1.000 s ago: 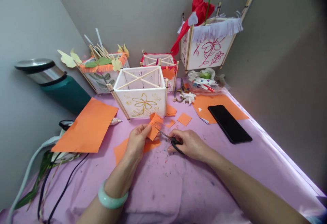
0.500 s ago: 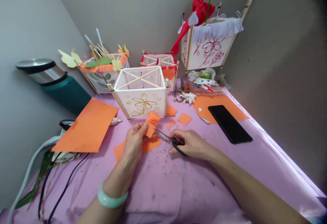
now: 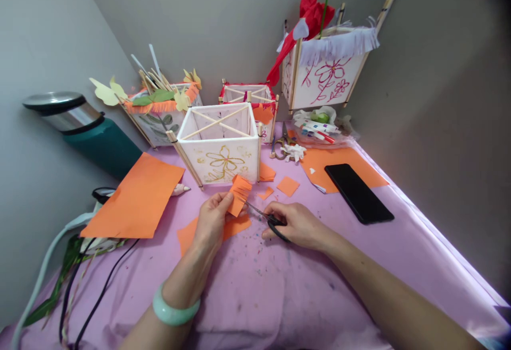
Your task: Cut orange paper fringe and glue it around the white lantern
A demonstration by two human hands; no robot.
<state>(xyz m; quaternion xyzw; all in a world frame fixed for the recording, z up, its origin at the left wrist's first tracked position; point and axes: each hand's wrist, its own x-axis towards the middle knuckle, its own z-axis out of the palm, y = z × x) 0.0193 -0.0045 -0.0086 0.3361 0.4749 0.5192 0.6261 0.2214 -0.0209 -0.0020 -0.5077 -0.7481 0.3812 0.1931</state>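
Over the last second the fringed orange paper strip (image 3: 239, 196) has edged right in our left hand (image 3: 211, 223), and the tips of the black-handled steel scissors (image 3: 266, 216) now meet its near edge; we judge this one more slit in a fringe well under way. Left hand pinches the strip, thumb against curled fingers, just near of the white paper box lantern with a yellow flower (image 3: 219, 153). Right hand (image 3: 298, 226) is closed round the scissor handles, low over the purple table cover (image 3: 255, 286); blade gap too fine to tell.
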